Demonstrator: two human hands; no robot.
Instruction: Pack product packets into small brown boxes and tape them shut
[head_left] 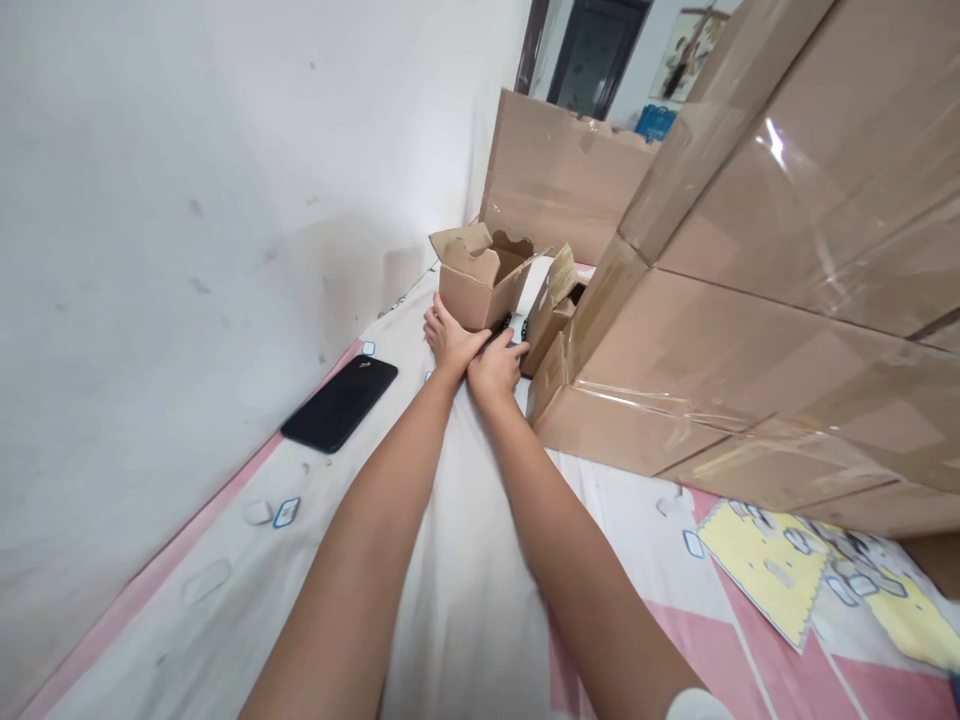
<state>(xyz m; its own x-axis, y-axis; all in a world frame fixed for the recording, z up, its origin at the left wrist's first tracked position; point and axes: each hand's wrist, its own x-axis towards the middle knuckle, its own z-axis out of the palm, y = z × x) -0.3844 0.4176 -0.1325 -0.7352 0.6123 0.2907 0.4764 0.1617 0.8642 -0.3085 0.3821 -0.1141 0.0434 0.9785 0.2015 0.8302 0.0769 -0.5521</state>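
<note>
A small open cardboard box (466,296) stands ahead of me with its top flaps up. My left hand (448,338) holds its near left corner, fingers along the side and thumb across the front. Close beside it, my right hand (496,366) is curled low by the box's near right side. Its fingers close around something dark, mostly hidden, that I cannot make out. Just past those fingers lies a small black-and-white item (519,326), too small to name. A second small cardboard box (551,318), flap raised, stands to the right of my right hand.
Large taped cartons (720,350) are stacked on the right. Another carton (562,165) stands behind the small boxes. A white wall (187,250) runs along the left. A black phone (341,403) lies on the patterned bedsheet (442,600) near the wall.
</note>
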